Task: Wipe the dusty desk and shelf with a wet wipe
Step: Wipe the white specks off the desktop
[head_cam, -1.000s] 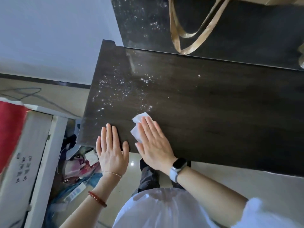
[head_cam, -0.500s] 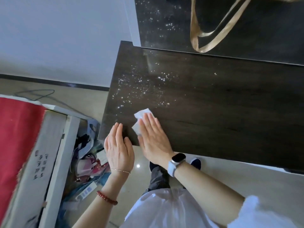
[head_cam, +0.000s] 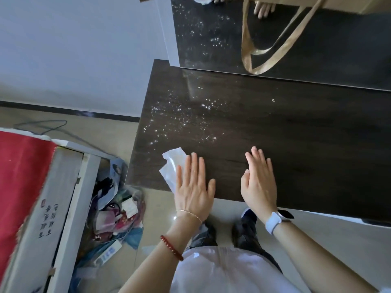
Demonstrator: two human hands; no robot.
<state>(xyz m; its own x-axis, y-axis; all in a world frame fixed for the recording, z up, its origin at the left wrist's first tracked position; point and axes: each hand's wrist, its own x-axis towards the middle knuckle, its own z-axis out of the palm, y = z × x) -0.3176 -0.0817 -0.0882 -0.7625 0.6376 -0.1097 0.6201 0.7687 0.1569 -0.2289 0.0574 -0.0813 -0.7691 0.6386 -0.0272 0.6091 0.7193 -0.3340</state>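
Observation:
The dark wooden desk (head_cam: pixel 296 134) has white dust specks (head_cam: pixel 179 117) scattered over its left part. A white wet wipe (head_cam: pixel 171 163) lies near the desk's front left corner. My left hand (head_cam: pixel 192 187) presses flat on it, fingers together, covering its right half. My right hand (head_cam: pixel 259 182) rests flat on the bare desk to the right, fingers slightly apart, holding nothing. Behind the desk, the raised dark shelf surface (head_cam: pixel 211 39) also carries dust specks.
A paper bag's gold strap (head_cam: pixel 264 49) hangs over the shelf surface at the top. On the floor to the left stand a white box with a red top (head_cam: pixel 31 187) and a plastic bag of clutter (head_cam: pixel 118 208). A cable (head_cam: pixel 42 123) lies by the wall.
The wipe has passed from under my right hand to under my left hand. My right hand has moved right onto bare desk. The camera view has shifted left.

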